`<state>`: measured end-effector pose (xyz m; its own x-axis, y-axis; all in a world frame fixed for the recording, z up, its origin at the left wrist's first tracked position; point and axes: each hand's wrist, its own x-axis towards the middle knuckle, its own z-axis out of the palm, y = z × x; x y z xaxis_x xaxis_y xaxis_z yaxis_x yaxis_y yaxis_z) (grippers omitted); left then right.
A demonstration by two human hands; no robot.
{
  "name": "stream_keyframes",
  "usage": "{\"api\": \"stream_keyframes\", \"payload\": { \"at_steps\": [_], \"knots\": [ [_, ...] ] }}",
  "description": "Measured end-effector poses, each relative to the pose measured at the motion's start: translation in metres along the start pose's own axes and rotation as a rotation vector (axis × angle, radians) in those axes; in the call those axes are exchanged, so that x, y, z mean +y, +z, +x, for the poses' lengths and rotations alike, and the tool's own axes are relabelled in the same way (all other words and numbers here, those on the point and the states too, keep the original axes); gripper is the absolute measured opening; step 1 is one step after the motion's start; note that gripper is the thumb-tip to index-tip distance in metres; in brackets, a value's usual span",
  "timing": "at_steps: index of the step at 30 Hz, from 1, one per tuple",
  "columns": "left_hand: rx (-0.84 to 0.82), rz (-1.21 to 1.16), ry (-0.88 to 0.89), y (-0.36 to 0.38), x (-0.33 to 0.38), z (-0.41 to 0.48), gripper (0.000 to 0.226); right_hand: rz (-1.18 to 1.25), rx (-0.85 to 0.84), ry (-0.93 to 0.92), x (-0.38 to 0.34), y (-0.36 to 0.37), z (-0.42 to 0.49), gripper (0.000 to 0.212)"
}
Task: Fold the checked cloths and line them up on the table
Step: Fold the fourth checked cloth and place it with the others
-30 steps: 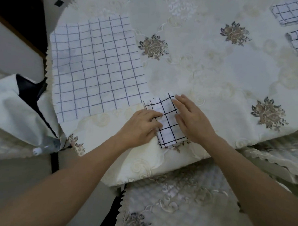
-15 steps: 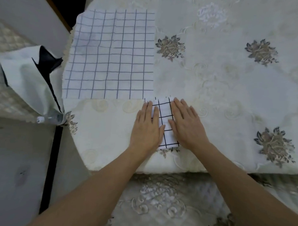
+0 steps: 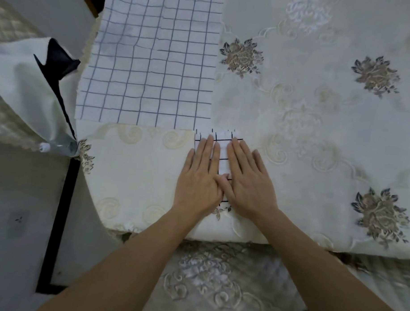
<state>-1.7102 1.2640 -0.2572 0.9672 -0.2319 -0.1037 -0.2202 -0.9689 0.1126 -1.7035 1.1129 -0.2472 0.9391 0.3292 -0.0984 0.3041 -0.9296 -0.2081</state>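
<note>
A small folded white cloth with black checks (image 3: pixel 220 151) lies near the table's front edge. My left hand (image 3: pixel 199 178) and my right hand (image 3: pixel 249 178) press flat on it side by side, fingers straight, thumbs meeting over its middle. Most of the cloth is hidden beneath my palms. A large unfolded white cloth with blue checks (image 3: pixel 151 60) is spread flat at the table's far left, its near right corner just beyond the folded one.
The table wears a cream embroidered tablecloth (image 3: pixel 316 124) with dark flower motifs. To the left, off the table, stands a chair draped in white and black fabric (image 3: pixel 27 86). The table's front edge runs just below my wrists.
My left hand went from curled fingers to lying flat on the folded cloth. Both hands now press closer together. My view has shifted left, and the folded cloths at the far right have left the frame.
</note>
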Motion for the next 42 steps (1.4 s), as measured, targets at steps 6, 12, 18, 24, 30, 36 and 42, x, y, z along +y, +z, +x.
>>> {"api": "stream_keyframes", "payload": {
  "at_steps": [6,12,18,24,30,36,42],
  "knots": [
    [0.004,-0.002,0.034,-0.004,-0.004,0.002,0.071,-0.067,-0.041,0.066,0.012,-0.003,-0.011,0.084],
    [0.009,-0.052,0.002,-0.012,-0.007,0.013,0.069,0.02,0.057,0.073,-0.002,-0.01,0.012,0.078],
    [-0.004,-0.029,-0.048,-0.004,-0.006,0.02,0.073,-0.011,0.003,0.065,-0.001,-0.001,0.022,0.086],
    [0.014,-0.033,-0.066,-0.007,-0.012,0.015,0.073,-0.041,0.012,0.128,0.005,-0.003,0.019,0.09],
    [0.004,-0.055,-0.08,-0.017,-0.008,0.003,0.072,-0.028,0.023,0.09,0.001,-0.01,0.011,0.086],
    [-0.019,-0.005,0.009,-0.002,-0.003,-0.016,0.074,-0.04,-0.028,-0.029,-0.003,0.002,-0.011,0.086],
    [-0.029,-0.007,0.031,-0.004,-0.01,-0.016,0.077,-0.021,-0.017,-0.008,-0.004,0.0,-0.009,0.088]
  ]
}}
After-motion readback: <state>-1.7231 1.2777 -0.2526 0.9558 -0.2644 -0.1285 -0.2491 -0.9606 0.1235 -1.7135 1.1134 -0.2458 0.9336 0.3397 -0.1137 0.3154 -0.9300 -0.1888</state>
